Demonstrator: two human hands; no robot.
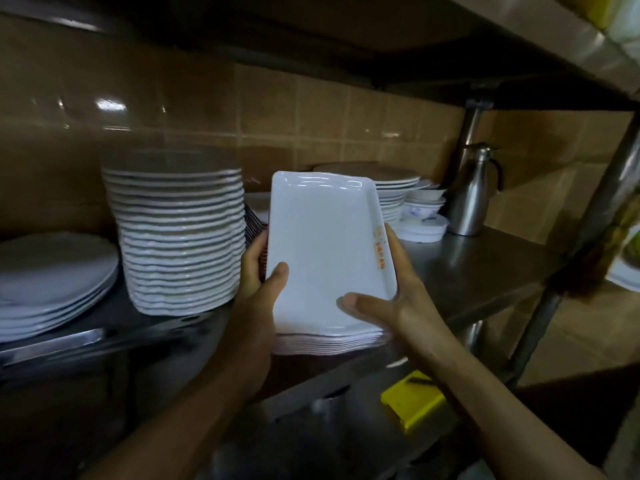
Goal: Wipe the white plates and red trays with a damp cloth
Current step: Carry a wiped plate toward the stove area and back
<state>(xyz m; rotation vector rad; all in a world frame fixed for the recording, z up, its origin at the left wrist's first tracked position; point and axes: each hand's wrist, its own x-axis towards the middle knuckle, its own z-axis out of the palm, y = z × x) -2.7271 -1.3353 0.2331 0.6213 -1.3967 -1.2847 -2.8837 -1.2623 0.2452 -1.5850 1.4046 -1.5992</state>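
Observation:
A stack of white rectangular plates (325, 244) is tilted up in front of me over the steel shelf edge. The top plate has a small orange label on its right rim. My left hand (258, 275) grips the stack's left side, thumb on the top plate. My right hand (391, 299) holds the right side and near corner, thumb lying across the top plate. No cloth and no red tray shows in view.
A tall stack of white wavy-rimmed plates (180, 244) stands on the steel shelf (485, 268) just left. Round white plates (52, 282) lie far left. Bowls and dishes (415, 206) and a steel jug (474, 195) sit back right. A yellow object (414, 407) lies below.

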